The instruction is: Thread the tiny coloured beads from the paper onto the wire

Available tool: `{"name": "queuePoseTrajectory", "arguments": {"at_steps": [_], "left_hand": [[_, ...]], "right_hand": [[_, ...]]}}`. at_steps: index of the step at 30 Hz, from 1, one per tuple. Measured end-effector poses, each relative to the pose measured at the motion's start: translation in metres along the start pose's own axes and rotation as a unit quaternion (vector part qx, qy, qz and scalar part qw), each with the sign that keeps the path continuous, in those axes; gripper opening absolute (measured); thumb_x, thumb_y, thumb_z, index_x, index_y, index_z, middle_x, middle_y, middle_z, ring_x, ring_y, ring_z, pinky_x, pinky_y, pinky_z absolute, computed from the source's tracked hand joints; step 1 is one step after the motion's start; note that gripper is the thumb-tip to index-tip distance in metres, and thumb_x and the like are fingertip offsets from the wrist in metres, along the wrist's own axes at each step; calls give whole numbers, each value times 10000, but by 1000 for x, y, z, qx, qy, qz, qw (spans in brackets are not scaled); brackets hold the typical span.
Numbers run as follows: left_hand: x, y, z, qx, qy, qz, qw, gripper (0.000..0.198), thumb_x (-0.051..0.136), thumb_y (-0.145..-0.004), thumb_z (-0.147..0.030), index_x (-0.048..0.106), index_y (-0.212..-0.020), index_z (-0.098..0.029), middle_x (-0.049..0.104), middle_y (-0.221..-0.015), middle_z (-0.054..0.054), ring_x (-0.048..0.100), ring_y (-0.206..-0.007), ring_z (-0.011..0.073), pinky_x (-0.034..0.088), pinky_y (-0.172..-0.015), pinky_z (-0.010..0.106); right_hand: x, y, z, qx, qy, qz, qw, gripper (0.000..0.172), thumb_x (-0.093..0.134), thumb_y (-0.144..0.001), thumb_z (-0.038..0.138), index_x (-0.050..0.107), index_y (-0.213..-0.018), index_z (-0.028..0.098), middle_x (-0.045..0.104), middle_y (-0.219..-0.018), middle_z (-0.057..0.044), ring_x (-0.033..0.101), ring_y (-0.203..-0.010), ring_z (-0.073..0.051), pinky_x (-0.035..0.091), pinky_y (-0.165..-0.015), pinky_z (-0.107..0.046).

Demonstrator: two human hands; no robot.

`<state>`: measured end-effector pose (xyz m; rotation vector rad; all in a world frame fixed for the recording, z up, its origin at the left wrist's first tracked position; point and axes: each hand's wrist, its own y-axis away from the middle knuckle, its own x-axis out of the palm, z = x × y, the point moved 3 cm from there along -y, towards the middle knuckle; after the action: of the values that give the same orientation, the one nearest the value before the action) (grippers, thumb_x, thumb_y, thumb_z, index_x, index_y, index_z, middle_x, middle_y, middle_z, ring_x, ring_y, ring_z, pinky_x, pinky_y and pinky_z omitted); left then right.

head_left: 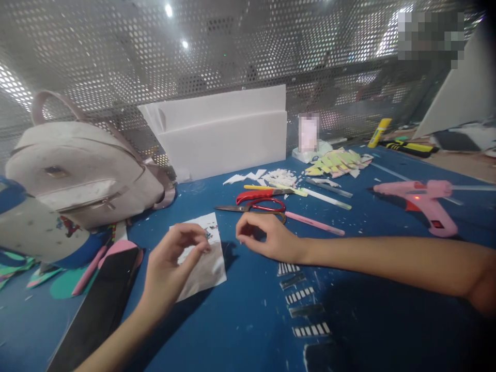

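Observation:
My left hand (176, 261) hovers over a small white sheet with tiny printed pictures (205, 263) lying on the blue table (251, 320). Its thumb and forefinger are pinched together at the sheet's upper part, on something too small to make out. My right hand (263, 235) rests just right of the sheet with its fingers curled inward in a loose pinch; nothing shows in them. Red-handled scissors (258, 201) lie just beyond the right hand.
A pale backpack (81, 170) and a cap (34, 232) stand at the left, a black phone (104, 305) near the front left. White foam boards (225, 134) lean at the back. A pink glue gun (422, 201), pink pen (313, 223), paper scraps (279, 176) and striped strips (302, 294) lie around.

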<state>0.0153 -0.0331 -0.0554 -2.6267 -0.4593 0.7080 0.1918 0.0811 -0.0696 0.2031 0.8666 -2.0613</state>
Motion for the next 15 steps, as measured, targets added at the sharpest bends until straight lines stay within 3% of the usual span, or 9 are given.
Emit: {"name": "queuePoseTrajectory", "arguments": {"at_steps": [2, 5, 15], "left_hand": [[-8, -9, 8, -17, -77, 11, 997, 224, 600, -868, -233, 545, -1085, -215, 632, -814, -3, 629, -737, 153, 501, -724, 284], [-11, -18, 19, -1, -215, 61, 975, 99, 583, -866, -268, 632, -929, -210, 678, -900, 33, 629, -796, 183, 486, -732, 305], [-7, -19, 28, 12, -245, 135, 960, 109, 598, -837, -243, 687, -785, -208, 692, -870, 47, 646, -811, 203, 489, -739, 323]], "right_hand": [[-1, -1, -2, 23, -23, -6, 999, 57, 499, -906, 218, 545, -904, 185, 586, -816, -20, 567, -701, -121, 487, -659, -271], [-2, -1, -5, 41, -53, -6, 998, 56, 479, -914, 218, 524, -905, 185, 584, -823, -20, 580, -711, -118, 491, -667, -267], [-1, -1, -5, 48, -46, 3, 998, 62, 476, -915, 235, 517, -902, 190, 578, -830, -20, 568, -719, -121, 484, -676, -274]]}}
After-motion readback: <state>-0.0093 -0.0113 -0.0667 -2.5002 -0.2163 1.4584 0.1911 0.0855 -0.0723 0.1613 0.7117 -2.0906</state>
